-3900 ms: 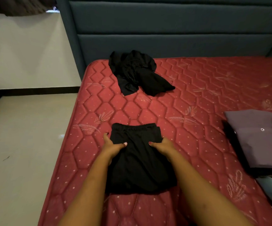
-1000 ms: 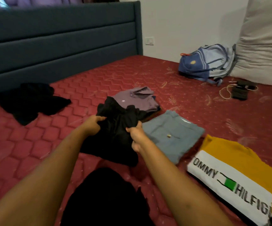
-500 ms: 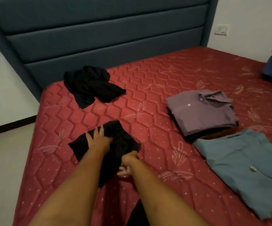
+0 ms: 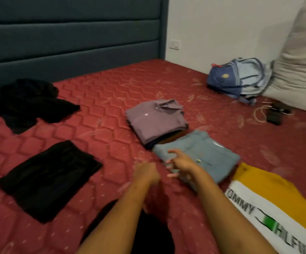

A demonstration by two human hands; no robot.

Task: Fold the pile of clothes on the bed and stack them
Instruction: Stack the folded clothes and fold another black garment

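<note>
Red quilted mattress (image 4: 111,92) holds a crumpled black heap (image 4: 29,105) and a folded black garment (image 4: 47,180) at left. The left hand (image 4: 145,172) hovers curled and empty, while the right hand (image 4: 180,163) spreads its fingers over the folded blue shirt (image 4: 212,153), beside the purple shirt stack (image 4: 155,121). Far right lies a blue backpack (image 4: 240,77), contents unseen.

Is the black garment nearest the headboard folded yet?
Not folded: the black garment lies in a crumpled, uneven heap, unlike the flat folded black piece beside it.
</note>
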